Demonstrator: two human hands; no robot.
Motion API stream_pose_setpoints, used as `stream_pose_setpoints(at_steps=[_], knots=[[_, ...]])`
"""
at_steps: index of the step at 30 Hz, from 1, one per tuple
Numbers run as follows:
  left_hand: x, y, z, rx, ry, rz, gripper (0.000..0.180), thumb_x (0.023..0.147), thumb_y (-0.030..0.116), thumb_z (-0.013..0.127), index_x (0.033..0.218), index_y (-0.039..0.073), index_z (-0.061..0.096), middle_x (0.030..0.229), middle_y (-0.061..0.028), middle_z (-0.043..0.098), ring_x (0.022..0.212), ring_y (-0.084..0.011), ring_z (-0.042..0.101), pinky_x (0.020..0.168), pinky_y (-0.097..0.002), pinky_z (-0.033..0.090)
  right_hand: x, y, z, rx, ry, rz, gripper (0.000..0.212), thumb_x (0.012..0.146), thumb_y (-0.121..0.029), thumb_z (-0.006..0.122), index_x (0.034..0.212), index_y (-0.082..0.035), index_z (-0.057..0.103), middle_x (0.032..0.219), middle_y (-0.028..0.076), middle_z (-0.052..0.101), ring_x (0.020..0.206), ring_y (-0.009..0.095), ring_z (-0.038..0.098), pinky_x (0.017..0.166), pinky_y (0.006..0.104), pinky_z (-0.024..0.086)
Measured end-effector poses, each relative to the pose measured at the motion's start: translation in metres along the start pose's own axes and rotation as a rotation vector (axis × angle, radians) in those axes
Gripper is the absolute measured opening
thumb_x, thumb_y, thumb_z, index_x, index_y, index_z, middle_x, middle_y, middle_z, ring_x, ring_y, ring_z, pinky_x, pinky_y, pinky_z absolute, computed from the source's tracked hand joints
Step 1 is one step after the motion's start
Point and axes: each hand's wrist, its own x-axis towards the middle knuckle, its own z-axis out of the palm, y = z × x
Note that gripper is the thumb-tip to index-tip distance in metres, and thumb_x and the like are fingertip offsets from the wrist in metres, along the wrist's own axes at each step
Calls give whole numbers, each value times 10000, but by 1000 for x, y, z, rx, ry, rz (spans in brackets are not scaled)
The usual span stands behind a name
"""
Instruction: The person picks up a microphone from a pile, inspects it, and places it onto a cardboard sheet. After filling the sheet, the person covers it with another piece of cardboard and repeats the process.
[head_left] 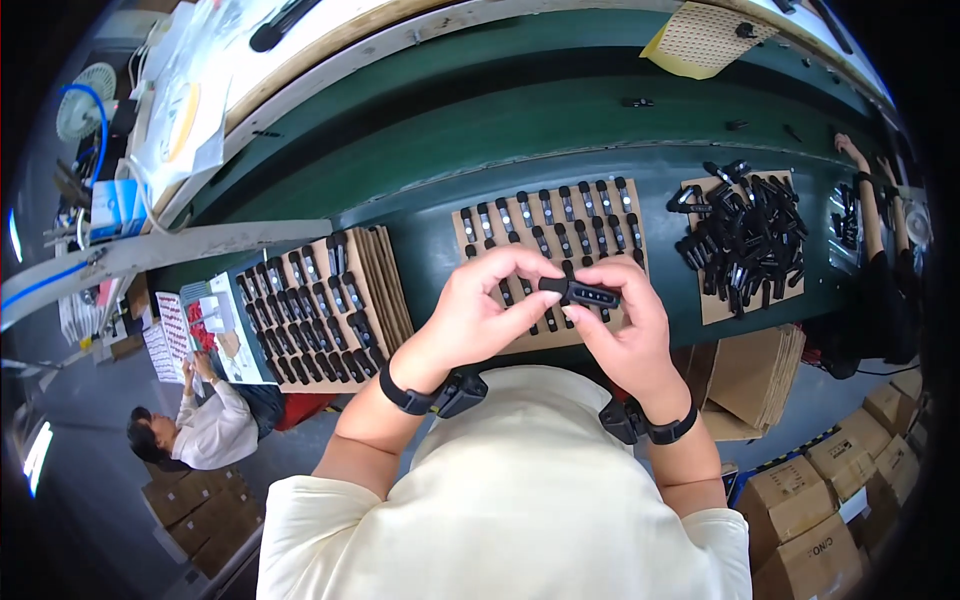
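Note:
Between my two hands, above the middle cardboard sheet point(489, 212), is a small black clip-on microphone point(592, 296) with a dark foam tip. My left hand point(480, 308) pinches its foam end between thumb and fingers. The other end is gripped by the thumb and fingers of my right hand point(632, 325). Rows of similar black microphones point(563, 203) lie on the sheet just beyond my hands, and part of the sheet is hidden by them. To the right, a heap of loose microphones point(745, 235) covers another cardboard sheet point(715, 308).
More microphones stand in rows on a stacked cardboard pile point(385, 290) at the left. A green conveyor belt point(420, 150) runs behind. One person point(215, 425) sits at far left; another person's arm point(872, 215) reaches in at right. Cardboard boxes point(800, 500) stand at lower right.

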Motion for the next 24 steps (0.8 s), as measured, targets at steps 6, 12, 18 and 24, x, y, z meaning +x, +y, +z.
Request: stream_pose_setpoints(at_steps=[6,12,18,24], knots=[[-26,14,9,-15,37,153,208,802,21,697,1004,18,645,917,-72,652,829,-160,618,767,-288,496,-20,-21,4,-47,22,-169,315,757,38,717,1039,-5,582,991,101,594,899,192,573,795,293,457],[-41,21,14,-43,19,155,196,814,32,694,1002,17,640,925,-74,654,833,-153,615,763,-291,496,-34,-31,6,-87,55,-240,291,755,32,726,1011,-11,593,940,98,602,851,204,578,755,293,466],[-45,26,16,-172,-8,68,172,835,45,691,997,21,640,937,-75,655,852,-147,610,770,-294,493,-43,-34,7,-123,47,-252,290,749,18,733,1004,-13,598,940,102,606,849,207,579,748,294,469],[-48,22,13,-1,-45,100,201,812,21,702,1003,17,639,953,-87,645,875,-178,615,798,-304,488,-43,-41,7,-122,75,-225,285,750,16,719,1009,-8,603,951,107,604,854,220,580,761,302,467]])
